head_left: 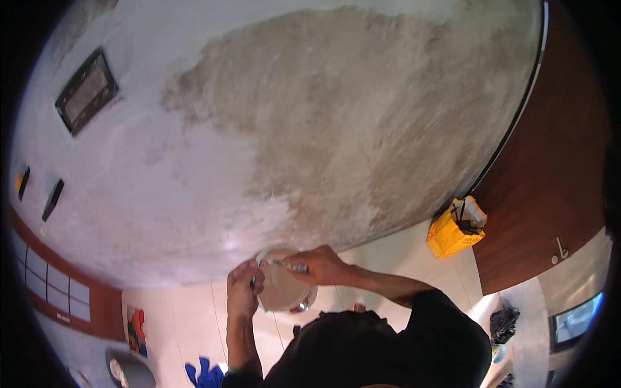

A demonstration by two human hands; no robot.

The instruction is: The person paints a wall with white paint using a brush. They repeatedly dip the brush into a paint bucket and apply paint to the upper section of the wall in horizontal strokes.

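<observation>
Both hands meet over a round bucket (284, 288) of pale, creamy material beside the wall. My left hand (244, 286) is closed around a slim tool, mostly hidden by the fingers, at the bucket's left rim. In my right hand (318, 266) is a tool handle (297, 267), pointing left so that its far end meets the left hand. The kind of tool cannot be told. Behind the bucket rises a plastered wall (325, 121), with a large grey-brown patch and whiter areas on the left and above.
A yellow bag (456, 230) stands at the wall's foot beside a dark red door (543, 145). Blue cloth (206, 373) lies on the tiled floor (194, 320). A black plastic bag (504, 325) sits at the right. A framed wall opening (87, 92) is at upper left.
</observation>
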